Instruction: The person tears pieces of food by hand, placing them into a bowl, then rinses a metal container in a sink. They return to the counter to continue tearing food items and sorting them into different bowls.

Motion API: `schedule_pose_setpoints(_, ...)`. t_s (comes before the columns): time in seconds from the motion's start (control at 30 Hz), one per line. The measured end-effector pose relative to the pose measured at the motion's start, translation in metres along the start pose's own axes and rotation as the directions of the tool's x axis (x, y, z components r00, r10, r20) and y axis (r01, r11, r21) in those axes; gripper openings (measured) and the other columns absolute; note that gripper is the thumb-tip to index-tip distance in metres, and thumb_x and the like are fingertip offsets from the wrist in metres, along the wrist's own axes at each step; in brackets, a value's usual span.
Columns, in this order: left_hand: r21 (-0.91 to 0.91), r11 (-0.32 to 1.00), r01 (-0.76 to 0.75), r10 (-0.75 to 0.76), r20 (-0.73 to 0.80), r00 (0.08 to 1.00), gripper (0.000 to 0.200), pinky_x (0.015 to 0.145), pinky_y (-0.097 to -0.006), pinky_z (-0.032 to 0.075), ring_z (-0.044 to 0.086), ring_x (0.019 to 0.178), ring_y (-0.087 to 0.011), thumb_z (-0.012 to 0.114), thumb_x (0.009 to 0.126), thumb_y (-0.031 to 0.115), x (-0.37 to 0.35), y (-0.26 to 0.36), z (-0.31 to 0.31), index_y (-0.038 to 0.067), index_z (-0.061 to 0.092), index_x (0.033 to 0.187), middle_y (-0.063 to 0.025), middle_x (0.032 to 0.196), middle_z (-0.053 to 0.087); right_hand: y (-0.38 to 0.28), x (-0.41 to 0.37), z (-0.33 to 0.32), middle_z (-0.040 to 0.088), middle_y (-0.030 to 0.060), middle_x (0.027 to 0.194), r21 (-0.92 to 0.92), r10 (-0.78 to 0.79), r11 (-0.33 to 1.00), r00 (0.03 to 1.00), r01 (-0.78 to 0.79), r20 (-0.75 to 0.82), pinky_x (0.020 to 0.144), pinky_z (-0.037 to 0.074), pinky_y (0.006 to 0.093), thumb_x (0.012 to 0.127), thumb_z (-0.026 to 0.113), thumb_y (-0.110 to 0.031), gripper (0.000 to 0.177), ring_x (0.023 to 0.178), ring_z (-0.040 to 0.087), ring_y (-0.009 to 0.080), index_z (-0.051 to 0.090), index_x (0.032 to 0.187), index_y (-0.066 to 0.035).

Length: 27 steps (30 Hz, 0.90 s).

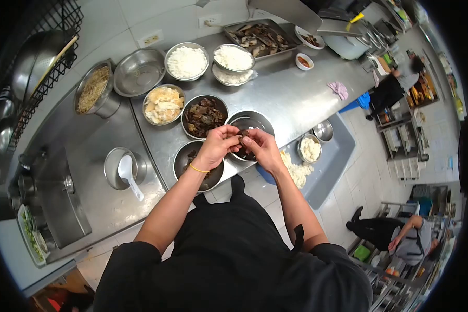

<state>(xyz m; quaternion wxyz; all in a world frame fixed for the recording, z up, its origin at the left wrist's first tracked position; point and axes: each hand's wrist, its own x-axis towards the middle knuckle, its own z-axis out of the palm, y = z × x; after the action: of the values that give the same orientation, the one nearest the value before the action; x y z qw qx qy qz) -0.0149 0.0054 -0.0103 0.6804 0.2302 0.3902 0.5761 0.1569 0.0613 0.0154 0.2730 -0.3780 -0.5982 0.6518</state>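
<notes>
My left hand [216,149] and my right hand [264,150] meet over the steel counter, both with fingers pinched on one small dark brown mushroom [243,133]. Directly beneath is a steel bowl [265,122] with dark liquid or pieces in it, partly hidden by my hands. Left of it, a second bowl is heaped with dark brown mushroom pieces [205,117]. Below my left wrist, which wears a yellow band [198,169], a third steel bowl [178,165] holds a few dark bits.
Along the wall stand bowls of white shredded food [186,62], a pale yellow chunky food [164,105], and a tray [234,27] of brown pieces. A white spoon [128,174] rests in a bowl at left. Right are a grey tub [343,156] and two people [400,86] farther off.
</notes>
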Motion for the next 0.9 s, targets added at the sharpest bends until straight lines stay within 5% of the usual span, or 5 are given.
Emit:
schedule_pose_setpoints(0.37, 0.115, 0.991, -0.069, 0.087, -0.158, 0.984, 0.018, 0.067, -0.0226, 0.05, 0.062, 0.078, -0.0103, 0.063, 0.09, 0.0, 0.006, 0.001, 0.017, 0.0, 0.057, 0.107, -0.0064, 0.094, 0.066, -0.007, 0.026, -0.033, 0.063, 0.0059, 0.077, -0.284, -0.11, 0.947, 0.982, 0.15, 0.154, 0.062, 0.047, 0.0294, 0.092, 0.065, -0.01, 0.012, 0.07, 0.057, 0.0109, 0.06, 0.093, 0.0)
schedule_pose_setpoints(0.67, 0.383, 0.919, -0.092, 0.268, -0.436, 0.859, 0.014, 0.064, -0.0229, 0.049, 0.06, 0.072, -0.0085, 0.065, 0.089, 0.003, -0.05, 0.007, -0.013, 0.002, 0.061, 0.102, -0.0036, 0.089, 0.065, 0.025, 0.058, -0.042, 0.065, 0.0212, 0.095, -0.694, -0.047, 0.538, 0.839, 0.479, 0.542, 0.082, 0.051, 0.0462, 0.081, 0.067, -0.009, 0.019, 0.09, 0.063, 0.0386, 0.064, 0.098, -0.002)
schedule_pose_setpoints(0.77, 0.764, 0.636, 0.11, 0.385, -0.438, 0.812, 0.019, 0.069, -0.0269, 0.051, 0.061, 0.075, -0.0144, 0.067, 0.087, 0.008, -0.071, -0.009, -0.045, 0.001, 0.065, 0.104, -0.0074, 0.098, 0.068, 0.027, 0.056, -0.029, 0.068, 0.0191, 0.098, -0.727, 0.061, 0.343, 0.758, 0.595, 0.649, 0.088, 0.051, 0.047, 0.08, 0.065, -0.008, 0.026, 0.093, 0.064, 0.0386, 0.069, 0.106, -0.009)
schedule_pose_setpoints(0.83, 0.967, 0.067, 0.245, 0.477, -0.246, 0.843, 0.024, 0.072, -0.0295, 0.053, 0.065, 0.08, -0.0192, 0.068, 0.086, 0.01, -0.083, -0.009, -0.046, 0.0, 0.067, 0.108, -0.0116, 0.103, 0.069, 0.027, 0.06, -0.022, 0.069, 0.0193, 0.093, -0.764, 0.172, 0.404, 0.779, 0.502, 0.603, 0.086, 0.051, 0.0479, 0.081, 0.065, -0.01, 0.018, 0.092, 0.065, 0.0388, 0.071, 0.098, -0.007)
schedule_pose_setpoints(0.9, 0.977, 0.038, 0.209, 0.547, -0.196, 0.814, 0.025, 0.071, -0.0305, 0.054, 0.067, 0.082, -0.0199, 0.069, 0.086, 0.011, -0.08, -0.01, -0.038, 0.0, 0.067, 0.109, -0.0131, 0.1, 0.069, 0.021, 0.061, -0.029, 0.069, 0.0193, 0.087, -0.649, 0.035, 0.608, 0.801, 0.457, 0.597, 0.077, 0.052, 0.0446, 0.083, 0.065, -0.012, 0.012, 0.088, 0.066, 0.0379, 0.071, 0.091, -0.005)
